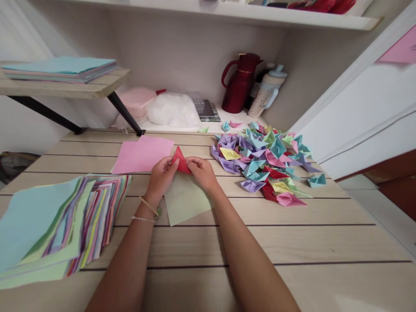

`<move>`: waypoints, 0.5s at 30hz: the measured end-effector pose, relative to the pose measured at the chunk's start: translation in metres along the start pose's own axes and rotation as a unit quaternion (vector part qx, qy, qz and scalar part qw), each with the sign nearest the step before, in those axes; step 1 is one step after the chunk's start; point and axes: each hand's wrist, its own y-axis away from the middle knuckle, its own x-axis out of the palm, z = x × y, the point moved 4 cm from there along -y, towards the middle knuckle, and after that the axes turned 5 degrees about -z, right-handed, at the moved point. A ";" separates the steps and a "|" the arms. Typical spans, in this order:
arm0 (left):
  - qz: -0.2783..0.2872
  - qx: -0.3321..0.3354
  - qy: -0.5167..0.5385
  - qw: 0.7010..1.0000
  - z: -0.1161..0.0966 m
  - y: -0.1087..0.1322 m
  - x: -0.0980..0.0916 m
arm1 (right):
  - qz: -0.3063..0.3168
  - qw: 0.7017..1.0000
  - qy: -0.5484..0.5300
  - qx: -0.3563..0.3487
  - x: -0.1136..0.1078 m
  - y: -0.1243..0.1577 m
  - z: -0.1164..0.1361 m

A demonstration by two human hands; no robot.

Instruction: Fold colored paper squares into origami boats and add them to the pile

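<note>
A small piece of folded red paper (179,161), pointed at the top, is held between my two hands above the table. My left hand (163,173) pinches its left side with thumb and fingers. On the right side, my right hand (200,171) grips it the same way, its fingertips partly hidden. Beneath both hands lies a pale green sheet (186,201). Pink sheets (141,154) rest just beyond my left hand. Right of my right hand spreads a heap of folded paper boats (256,167) in purple, blue, pink, red, yellow and green.
A thick stack of coloured paper (42,216) covers the table's left side. More sheets (61,67) lie on a raised wooden shelf (107,84) with black legs. At the back stand a dark red jug (238,86), a pale bottle (264,93) and a white plastic bag (173,110).
</note>
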 end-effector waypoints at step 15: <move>-0.001 0.006 -0.007 1.000 0.001 -0.001 0.000 | -0.003 1.000 0.012 -0.004 -0.001 0.001 0.003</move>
